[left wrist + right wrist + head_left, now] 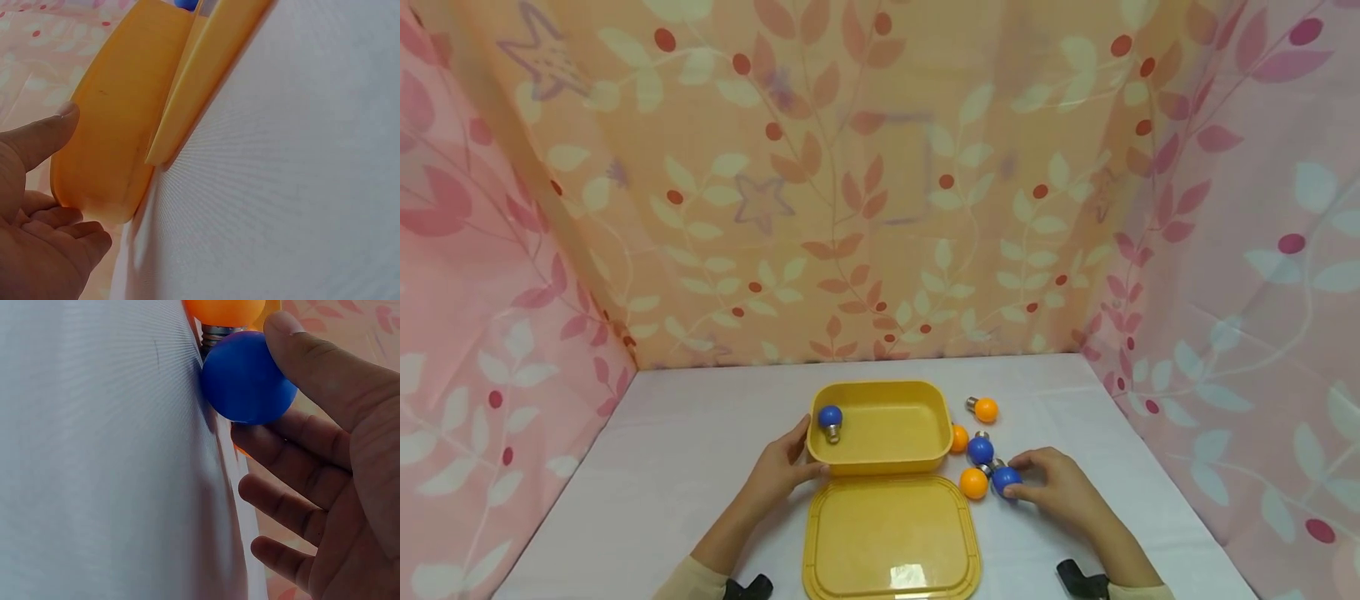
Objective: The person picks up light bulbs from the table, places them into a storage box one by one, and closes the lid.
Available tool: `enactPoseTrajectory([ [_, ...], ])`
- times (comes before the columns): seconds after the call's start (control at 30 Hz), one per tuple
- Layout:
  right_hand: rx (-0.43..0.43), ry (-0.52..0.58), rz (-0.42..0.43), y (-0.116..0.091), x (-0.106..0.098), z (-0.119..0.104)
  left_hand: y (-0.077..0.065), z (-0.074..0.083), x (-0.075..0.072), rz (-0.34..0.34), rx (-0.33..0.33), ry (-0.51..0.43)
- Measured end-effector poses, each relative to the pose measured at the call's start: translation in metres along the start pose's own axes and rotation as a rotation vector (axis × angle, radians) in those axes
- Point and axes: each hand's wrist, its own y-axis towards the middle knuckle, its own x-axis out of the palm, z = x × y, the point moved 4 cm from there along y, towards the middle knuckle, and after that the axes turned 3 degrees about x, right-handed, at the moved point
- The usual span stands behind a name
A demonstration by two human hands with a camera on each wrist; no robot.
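Observation:
An open yellow plastic box (880,468) stands on the white cloth with a blue light bulb (830,417) lying inside at its left end. My left hand (781,464) holds the box's left end, thumb at the near corner and fingers along the side; in the left wrist view the thumb (53,134) lies against the wall. Right of the box, my right hand (1060,487) has thumb and fingers around another blue bulb (247,378), close to the cloth. Beside that bulb lie a second blue bulb (980,450) and an orange bulb (973,483).
The yellow lid (891,533) lies flat in front of the box. One orange bulb (959,438) sits against the box's right side, partly hidden, and another orange bulb (987,410) lies farther back. Patterned curtains (850,208) enclose the back and sides of the white-covered table (700,417).

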Motion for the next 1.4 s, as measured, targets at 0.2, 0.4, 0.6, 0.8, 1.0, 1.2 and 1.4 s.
enactPoseTrajectory([
  [0.2, 0.012, 0.022, -0.018, -0.003, 0.0, 0.002, -0.001, -0.004, 0.0, 0.007, -0.017, -0.004],
  [0.4, 0.015, 0.035, -0.014, -0.002, -0.001, 0.003, 0.0, -0.002, 0.0, -0.002, -0.005, -0.024],
  [0.6, 0.059, 0.034, -0.017, -0.002, -0.005, 0.008, 0.0, 0.0, 0.0, -0.001, -0.004, -0.03],
  [0.8, 0.083, 0.013, 0.014, -0.004, -0.013, 0.013, 0.001, -0.002, 0.001, -0.003, -0.013, -0.011],
  [1.0, 0.062, 0.029, 0.059, -0.003, -0.021, 0.015, 0.002, -0.003, 0.0, 0.0, -0.01, -0.022],
  [1.2, 0.042, 0.041, 0.09, -0.006, -0.025, 0.016, 0.001, -0.005, 0.002, -0.02, -0.017, -0.026],
  [1.4, -0.067, 0.077, 0.138, -0.004, -0.028, 0.004, 0.002, -0.005, 0.001, -0.01, -0.014, -0.029],
])
